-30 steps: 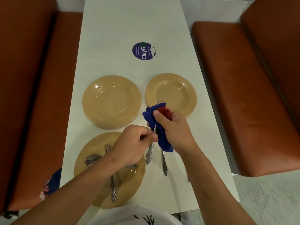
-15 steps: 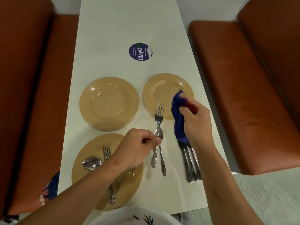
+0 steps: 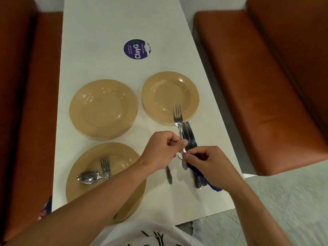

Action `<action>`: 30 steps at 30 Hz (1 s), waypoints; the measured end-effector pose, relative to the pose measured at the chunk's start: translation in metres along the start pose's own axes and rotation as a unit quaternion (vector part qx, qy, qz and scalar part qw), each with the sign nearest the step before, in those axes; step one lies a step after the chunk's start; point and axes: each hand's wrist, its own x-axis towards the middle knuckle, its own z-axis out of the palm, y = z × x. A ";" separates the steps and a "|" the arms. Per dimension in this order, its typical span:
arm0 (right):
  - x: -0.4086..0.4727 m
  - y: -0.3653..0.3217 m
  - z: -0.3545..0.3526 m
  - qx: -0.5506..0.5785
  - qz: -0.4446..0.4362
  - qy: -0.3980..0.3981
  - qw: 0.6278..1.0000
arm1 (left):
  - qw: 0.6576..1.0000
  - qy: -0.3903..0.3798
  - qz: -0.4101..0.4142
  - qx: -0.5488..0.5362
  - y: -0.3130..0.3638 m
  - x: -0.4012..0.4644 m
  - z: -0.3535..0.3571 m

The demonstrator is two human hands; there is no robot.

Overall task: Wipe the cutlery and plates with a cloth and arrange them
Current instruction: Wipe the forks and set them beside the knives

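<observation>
My left hand (image 3: 165,146) pinches the handle of a silver fork (image 3: 178,116), tines pointing away over the small tan plate (image 3: 170,94). My right hand (image 3: 210,162) is closed on a blue cloth (image 3: 215,188), and its fingertips touch the lower end of the fork's handle. Several knives (image 3: 190,135) lie side by side under both hands. Just left of them, a spoon handle (image 3: 169,174) sticks out from beneath my left hand. The near tan plate (image 3: 122,153) carries another fork (image 3: 105,166) and a spoon (image 3: 87,177). A large tan plate (image 3: 103,109) sits beyond it.
A round purple sticker (image 3: 136,49) marks the white table (image 3: 110,32) farther out. Orange bench seats flank it, one on the left (image 3: 26,103) and one on the right (image 3: 257,86). The table's right edge runs close to the knives.
My right hand dropped toward me with the cloth, down to the knife handles and the fork's handle end. My left hand carried the fork to the right, over the knives.
</observation>
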 end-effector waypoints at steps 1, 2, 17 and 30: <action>-0.002 0.003 -0.003 0.003 0.005 -0.004 1.000 | 1.000 -0.006 -0.001 0.000 0.000 0.002 0.006; -0.003 0.007 -0.006 0.003 0.011 -0.001 1.000 | 1.000 -0.011 -0.002 -0.001 -0.001 0.003 0.013; 0.028 0.103 -0.060 -0.142 0.117 0.001 0.983 | 0.935 -0.013 0.225 0.275 -0.019 0.042 0.078; 0.043 0.114 -0.057 -0.260 0.128 0.021 0.957 | 0.859 -0.026 0.298 0.415 -0.026 0.075 0.106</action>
